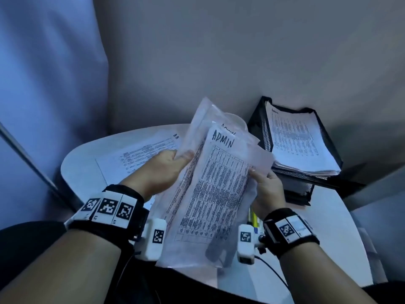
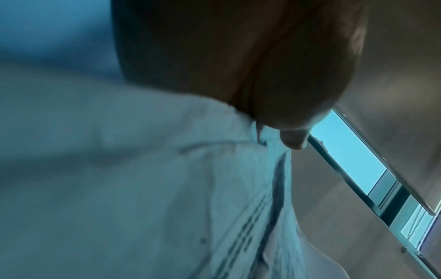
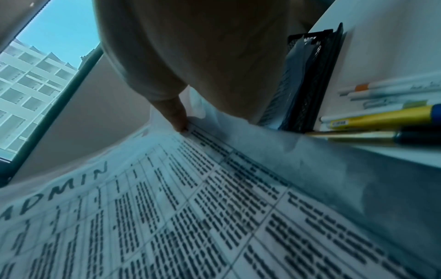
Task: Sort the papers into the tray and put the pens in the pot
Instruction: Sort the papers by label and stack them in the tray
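Note:
I hold a sheaf of papers [image 1: 217, 183] up over the table; the front sheet is a printed grid headed ADMIN [image 3: 167, 217]. My left hand [image 1: 173, 163] pinches the sheaf's left edge [image 2: 274, 151]. At the right edge my right hand [image 1: 263, 178] grips the front sheet, thumb on top [image 3: 179, 120]. A black mesh tray [image 1: 260, 128] at the back right holds a stack of printed sheets, and its end shows as the tray [image 3: 310, 85] in the right wrist view. Several pens [image 3: 381, 117] lie on the table beside it, glimpsed as pens [image 1: 254, 218] under the sheaf. No pot is in view.
Another printed sheet [image 1: 140, 154] lies flat on the round white table [image 1: 79, 159] behind my left hand. A grey wall closes off the back. A window with a building outside [image 3: 35, 85] stands to the left.

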